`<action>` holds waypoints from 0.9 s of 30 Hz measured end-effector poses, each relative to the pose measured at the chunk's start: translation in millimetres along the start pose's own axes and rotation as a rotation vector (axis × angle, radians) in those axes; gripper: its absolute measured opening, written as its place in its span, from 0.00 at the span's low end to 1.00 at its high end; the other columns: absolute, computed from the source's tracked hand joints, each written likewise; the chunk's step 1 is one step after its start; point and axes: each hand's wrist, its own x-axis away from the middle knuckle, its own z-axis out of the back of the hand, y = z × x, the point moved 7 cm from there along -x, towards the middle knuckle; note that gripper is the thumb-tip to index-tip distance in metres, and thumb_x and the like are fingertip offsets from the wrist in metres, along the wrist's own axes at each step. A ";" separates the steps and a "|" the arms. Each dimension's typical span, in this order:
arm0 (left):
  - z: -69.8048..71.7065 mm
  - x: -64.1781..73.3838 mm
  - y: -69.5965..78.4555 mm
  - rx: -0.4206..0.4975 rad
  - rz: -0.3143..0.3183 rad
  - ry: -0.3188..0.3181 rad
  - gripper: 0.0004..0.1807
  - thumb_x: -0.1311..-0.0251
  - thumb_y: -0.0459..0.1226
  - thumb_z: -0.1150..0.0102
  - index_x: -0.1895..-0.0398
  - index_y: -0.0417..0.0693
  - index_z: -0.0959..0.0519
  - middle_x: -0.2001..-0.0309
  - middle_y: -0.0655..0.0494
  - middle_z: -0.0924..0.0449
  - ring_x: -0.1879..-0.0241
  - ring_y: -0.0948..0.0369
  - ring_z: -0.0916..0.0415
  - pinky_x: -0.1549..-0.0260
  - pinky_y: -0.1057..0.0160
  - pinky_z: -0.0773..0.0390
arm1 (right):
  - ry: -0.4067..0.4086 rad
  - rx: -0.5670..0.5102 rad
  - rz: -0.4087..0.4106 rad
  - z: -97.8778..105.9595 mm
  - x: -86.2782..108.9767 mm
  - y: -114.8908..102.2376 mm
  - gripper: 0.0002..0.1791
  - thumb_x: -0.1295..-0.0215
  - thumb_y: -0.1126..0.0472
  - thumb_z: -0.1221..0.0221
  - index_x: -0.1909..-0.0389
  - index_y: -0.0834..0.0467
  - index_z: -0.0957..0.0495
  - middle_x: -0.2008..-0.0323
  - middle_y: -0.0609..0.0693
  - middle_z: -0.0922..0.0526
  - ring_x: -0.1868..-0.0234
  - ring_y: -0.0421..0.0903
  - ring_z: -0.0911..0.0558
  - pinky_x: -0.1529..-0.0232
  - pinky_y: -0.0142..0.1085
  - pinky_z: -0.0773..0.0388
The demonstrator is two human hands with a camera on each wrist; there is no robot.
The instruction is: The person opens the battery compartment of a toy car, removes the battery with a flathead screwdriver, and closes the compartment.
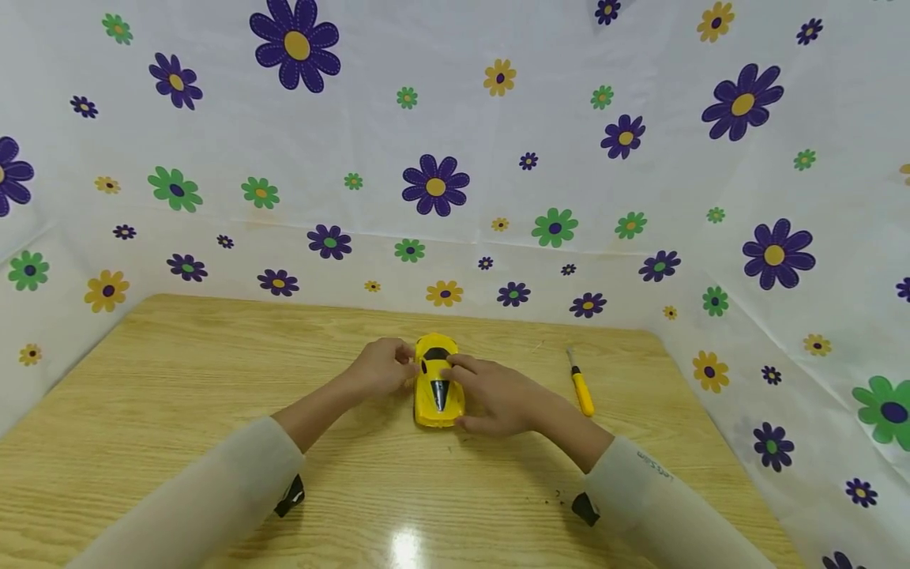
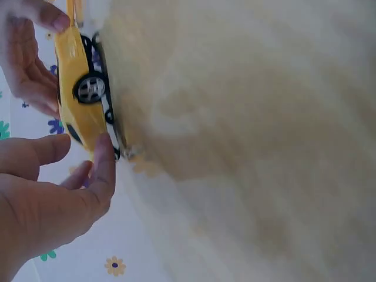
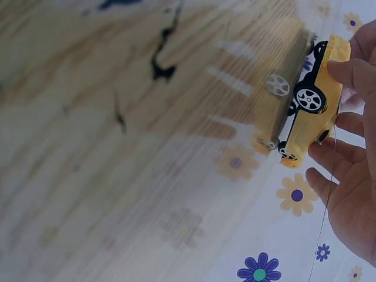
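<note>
The fingers of R hand (image 1: 501,395) are bent over the roof of a yellow toy car (image 1: 435,386), w/ the thumb at its near R side, so this hand grasps it lightly; the fingers of L hand (image 1: 384,367) are loosely bent, not clenched, w/ tips at the car's L side, though firm contact I cannot tell. The car is b/w the two hands, on its wheels, approx. mid-table. Its long axis runs from the person toward the back cloth, and the nose seems to point away: the wide dark windscreen (image 1: 436,353) is at the far half, a dark tapering panel (image 1: 441,395) at the near half. The body is smooth, shiny, plastic-looking, low and rounded; the tyres are black, w/ pale spoked wheels (image 3: 309,100). Farther out, to the R of R hand, lies a screwdriver (image 1: 582,393), yellow handle, black collar, thin metal shaft pointing away. The table (image 1: 178,411) has wood grain and a glossy face, which mirrors the car. Pale sleeves (image 1: 213,490) cover the forearms. Around stands white, slightly creased cloth (image 1: 462,118) w/ purple, green & yellow flowers.
</note>
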 end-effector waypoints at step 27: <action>-8.5 -36.2 13.9 -0.722 -0.617 -0.171 0.23 0.17 0.43 0.61 0.27 0.48 0.29 0.28 0.49 0.31 0.29 0.50 0.34 0.27 0.47 0.34 | -0.001 0.022 0.039 4.6 5.3 1.8 0.39 0.38 0.50 0.35 0.26 0.53 0.34 0.23 0.54 0.37 0.24 0.53 0.36 0.24 0.47 0.36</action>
